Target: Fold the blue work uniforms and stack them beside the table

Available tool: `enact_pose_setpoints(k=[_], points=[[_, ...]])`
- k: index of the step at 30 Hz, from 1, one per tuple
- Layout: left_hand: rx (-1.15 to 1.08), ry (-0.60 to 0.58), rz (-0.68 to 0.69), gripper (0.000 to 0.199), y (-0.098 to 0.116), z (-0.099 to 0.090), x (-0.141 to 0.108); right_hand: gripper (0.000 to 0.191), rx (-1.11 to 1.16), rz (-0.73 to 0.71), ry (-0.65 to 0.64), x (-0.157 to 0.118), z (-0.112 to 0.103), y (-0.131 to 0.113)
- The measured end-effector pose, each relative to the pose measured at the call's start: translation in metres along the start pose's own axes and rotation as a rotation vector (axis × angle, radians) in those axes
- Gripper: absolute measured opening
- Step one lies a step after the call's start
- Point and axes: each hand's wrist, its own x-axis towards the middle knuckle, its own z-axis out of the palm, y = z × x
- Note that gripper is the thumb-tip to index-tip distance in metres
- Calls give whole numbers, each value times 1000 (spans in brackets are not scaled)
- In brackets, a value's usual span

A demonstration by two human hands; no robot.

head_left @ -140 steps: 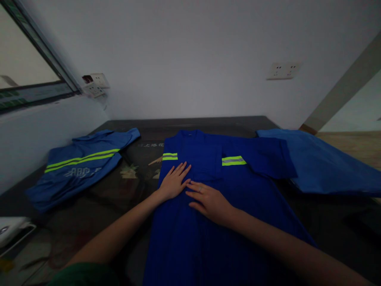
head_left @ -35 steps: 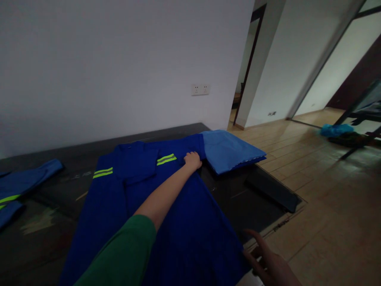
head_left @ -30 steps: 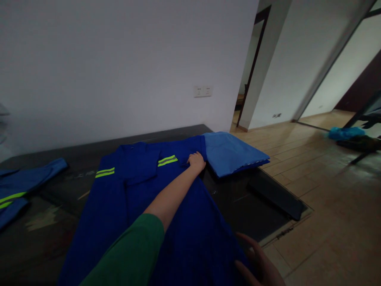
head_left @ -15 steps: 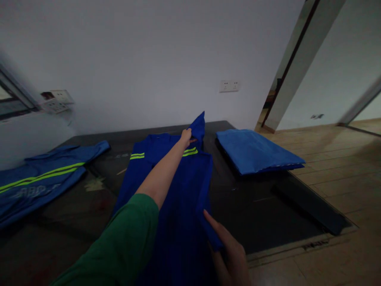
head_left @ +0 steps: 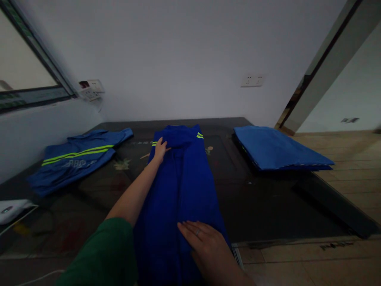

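Observation:
A royal-blue work jacket (head_left: 198,178) with yellow-green stripes lies lengthwise before me on the dark table. Its sides are folded inward, and their edges meet along a line down the middle. My left hand (head_left: 160,150) rests on the upper left part near a stripe, its fingers apart and holding nothing. Flat on the lower right part lies my right hand (head_left: 205,240), fingers stretched out, with a ring on one of them. The jacket's lower end runs out of view at the bottom.
The dark table (head_left: 250,214) stands against a white wall. At left lies another blue striped garment (head_left: 77,159), with a white device (head_left: 13,210) and cable nearer me. At right are a folded blue stack (head_left: 279,147) and a long dark object (head_left: 336,206).
The jacket's right side, earlier held up by my left hand and gripped at the edge by my right, now lies folded inward. Both hands have let go and moved left; the view has shifted.

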Motion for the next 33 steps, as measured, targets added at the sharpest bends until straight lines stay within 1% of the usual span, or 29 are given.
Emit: enact_pose_setpoints(k=[2,4,7,8,10,12,14,15,17,19,20,22,23,25,27,29,30,32,33], points=[[-16,-24,-50,36,-6,-11,-5,58,-24,-11,-23,-2,3,1],[-13,-66,-104,33,-6,-13,-4,56,-44,-22,-45,-3,3,3],[113,-90,-135,35,2,-5,5,58,-55,-55,-41,-3,-4,3],[155,-81,-129,35,7,-1,9,59,-53,-69,-22,-3,-8,2],[195,-62,-110,35,18,9,19,63,-38,-95,54,-4,-17,0],[195,-61,-59,38,31,17,27,64,-12,-127,138,-7,-24,-3],[172,-68,37,43,43,19,32,61,8,-173,177,-12,-28,-5],[154,-70,95,46,48,17,33,58,7,-189,163,-15,-28,-6],[130,-67,206,50,53,8,31,50,-19,-191,86,-20,-23,-7],[136,-55,262,51,50,-5,22,44,-46,-181,-20,-23,-15,-8],[145,-48,257,51,46,-13,15,43,-51,-187,-64,-24,-11,-8],[164,-40,183,53,34,-28,-2,43,-55,-228,-96,-25,-5,-6],[175,-40,128,56,27,-34,-11,42,-58,-254,-87,-26,-3,-5],[198,-62,40,62,15,-43,-27,36,-62,-309,-21,-28,-2,-2],[212,-94,-1,68,8,-48,-37,32,-59,-352,54,-30,-3,2],[211,-104,-10,73,6,-49,-39,35,-41,-375,96,-31,-2,8],[206,-102,-17,74,6,-49,-38,36,-26,-381,96,-32,0,11],[191,-115,-48,77,8,-50,-33,35,20,-397,58,-32,9,17],[180,-142,-73,77,8,-51,-30,33,51,-404,24,-31,14,19]])
